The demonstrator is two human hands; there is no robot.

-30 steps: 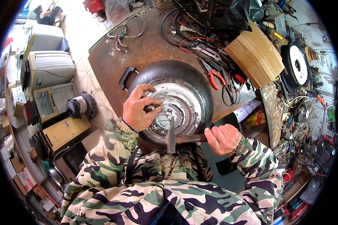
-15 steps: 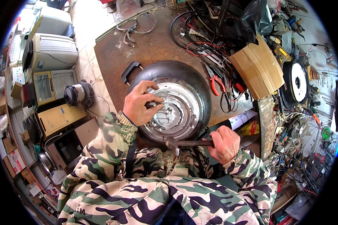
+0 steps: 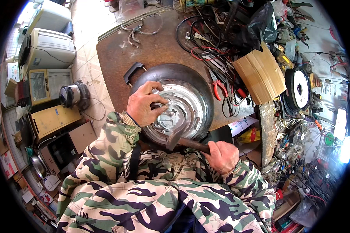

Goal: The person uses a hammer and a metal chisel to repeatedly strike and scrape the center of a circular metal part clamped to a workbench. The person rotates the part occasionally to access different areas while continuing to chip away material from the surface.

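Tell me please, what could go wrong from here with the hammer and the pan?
1. The right hand grips a hammer close to the left hand; a poorly aimed blow might hit it.
2. The left hand pinches a small metal piece over the round pan; the piece could slip.
3. The pan seems to reach past the workbench edge, so it might tip.

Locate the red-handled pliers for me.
In the head view, the red-handled pliers lie on the brown tabletop, just right of the dark round pan and left of the cardboard piece.
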